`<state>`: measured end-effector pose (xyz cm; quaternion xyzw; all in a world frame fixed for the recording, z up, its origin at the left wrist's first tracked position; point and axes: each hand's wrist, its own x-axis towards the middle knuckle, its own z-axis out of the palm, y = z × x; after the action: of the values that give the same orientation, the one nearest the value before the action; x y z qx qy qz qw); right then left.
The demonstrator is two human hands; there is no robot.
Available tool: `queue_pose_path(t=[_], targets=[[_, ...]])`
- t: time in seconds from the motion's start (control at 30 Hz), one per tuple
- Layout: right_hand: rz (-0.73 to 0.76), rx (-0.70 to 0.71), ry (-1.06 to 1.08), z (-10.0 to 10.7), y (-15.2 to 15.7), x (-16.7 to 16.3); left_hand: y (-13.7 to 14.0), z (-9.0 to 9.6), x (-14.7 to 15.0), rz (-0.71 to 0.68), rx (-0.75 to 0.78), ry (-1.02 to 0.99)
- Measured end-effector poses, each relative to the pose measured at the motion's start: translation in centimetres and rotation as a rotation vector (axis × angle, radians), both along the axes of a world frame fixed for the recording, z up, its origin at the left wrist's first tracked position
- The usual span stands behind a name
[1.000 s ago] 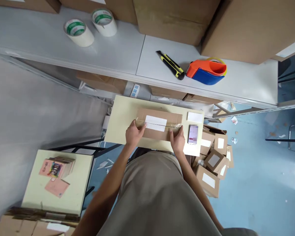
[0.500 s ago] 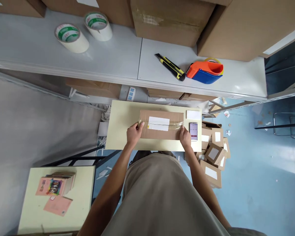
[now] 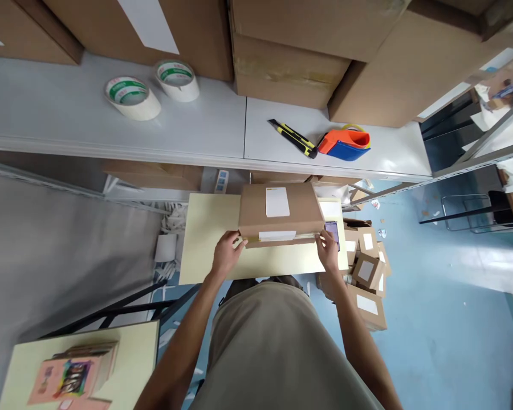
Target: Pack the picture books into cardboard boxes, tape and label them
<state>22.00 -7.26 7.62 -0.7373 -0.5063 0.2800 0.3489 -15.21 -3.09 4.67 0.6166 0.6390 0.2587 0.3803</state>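
Note:
A brown cardboard box (image 3: 299, 208) is tilted over the pale yellow table (image 3: 209, 228), showing two faces. One face carries a white label (image 3: 277, 202); a second label (image 3: 277, 235) sits along the taped side nearest me. My left hand (image 3: 226, 253) pinches the near left corner between thumb and fingers. At the near right corner, my right hand (image 3: 327, 250) grips the box in the same way. Just beyond the right fingers lies a phone (image 3: 332, 230) with a lit screen. How far the box's underside touches the table is hidden.
On the grey shelf (image 3: 214, 122) ahead are two tape rolls (image 3: 139, 105), a yellow-black utility knife (image 3: 294, 138), an orange-blue tape dispenser (image 3: 346, 145) and large boxes. Labelled cartons (image 3: 367, 270) pile up on the floor at right. Pink books (image 3: 72, 373) lie on a side table at left.
The box has been tipped over, so a broad labelled face now shows and the taped face is turned towards me. Both hands have moved to its near corners. The view has shifted slightly.

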Motion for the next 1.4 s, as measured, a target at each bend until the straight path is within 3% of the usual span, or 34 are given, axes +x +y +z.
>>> queue_pose_path(t=[0.2,0.4,0.6,0.83,1.03,1.4], targets=[[-0.068,-0.210,0.019,-4.3,-4.6,-1.6,-3.5,-2.3,-0.9,-0.025,-0.228,0.027],[-0.150,-0.246,0.047,-5.6,-7.5,-3.3,-4.6,-3.2,-2.0,-0.061,-0.307,0.074],[-0.317,-0.217,0.076,-3.9,-8.8,-2.1,-2.1,-1.6,-2.9,0.144,-0.169,0.078],[-0.251,-0.199,0.132,-2.5,-6.8,3.3,1.9,1.7,-1.5,0.280,-0.092,0.086],[-0.142,-0.216,0.175,-4.3,-2.1,10.1,1.7,4.1,5.4,0.324,-0.080,0.030],[-0.055,-0.256,0.248,-8.9,1.3,22.3,2.2,6.9,27.9,0.176,-0.075,0.015]])
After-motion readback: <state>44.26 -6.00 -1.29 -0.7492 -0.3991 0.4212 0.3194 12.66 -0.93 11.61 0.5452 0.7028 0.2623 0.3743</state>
